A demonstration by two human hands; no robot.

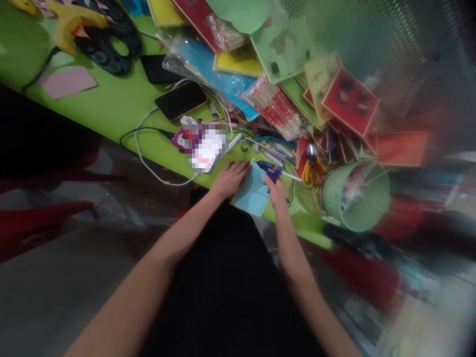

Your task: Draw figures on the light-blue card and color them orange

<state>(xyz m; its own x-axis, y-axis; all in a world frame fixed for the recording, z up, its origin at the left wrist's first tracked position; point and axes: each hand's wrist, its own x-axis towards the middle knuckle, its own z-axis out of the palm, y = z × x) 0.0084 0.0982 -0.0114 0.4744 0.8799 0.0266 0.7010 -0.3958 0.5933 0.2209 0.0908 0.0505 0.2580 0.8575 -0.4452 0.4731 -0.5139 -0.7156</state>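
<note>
A light blue card lies at the near edge of the green table, with a pale strip along its edge. Flat on its left side rests my left hand, fingers stretched out and holding nothing. My right hand is wrapped round a dark blue glue gun over the card's right side. The gun's nozzle points left, towards the card's far corner; whether it touches there I cannot tell. A whitish glue stick sticks out from the gun's back end.
Left of the card lie a lit phone, partly pixelated, a dark phone and a white cable. Beyond are bundled sticks and coloured panels. A green basket stands right; a yellow glue gun lies far left.
</note>
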